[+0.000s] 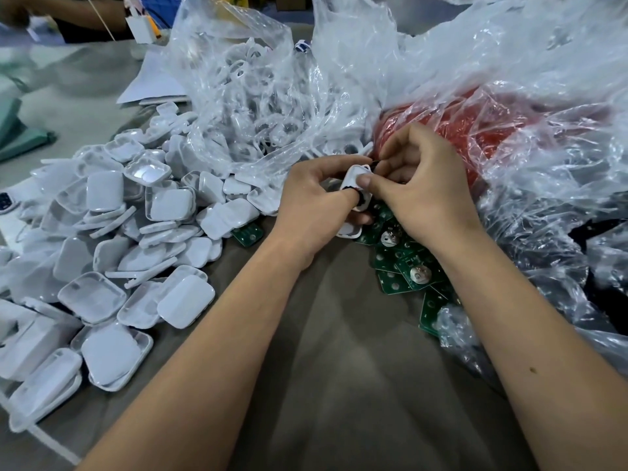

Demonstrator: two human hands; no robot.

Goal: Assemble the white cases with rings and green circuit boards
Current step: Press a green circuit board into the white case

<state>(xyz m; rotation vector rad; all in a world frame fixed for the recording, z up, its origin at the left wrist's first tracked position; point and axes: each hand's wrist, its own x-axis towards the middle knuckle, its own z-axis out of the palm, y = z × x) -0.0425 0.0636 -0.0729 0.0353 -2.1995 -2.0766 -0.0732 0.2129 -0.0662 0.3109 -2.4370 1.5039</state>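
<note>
My left hand (314,195) and my right hand (418,185) meet at the middle of the table, both holding one small white case (355,176). The right thumb presses on the case's top face, and the right fingers pinch something dark at its upper right corner. A dark part shows by my left thumb. A second white piece (348,230) sits under my left hand. Green circuit boards (404,263) lie in a heap just below my right hand. A clear bag of white rings (258,93) stands behind my hands.
A large heap of white case halves (129,239) covers the left of the table. Crumpled clear plastic (509,96) over something red (452,130) fills the right. Another person's arm (68,11) and a white charger-like block (142,28) are at the far left.
</note>
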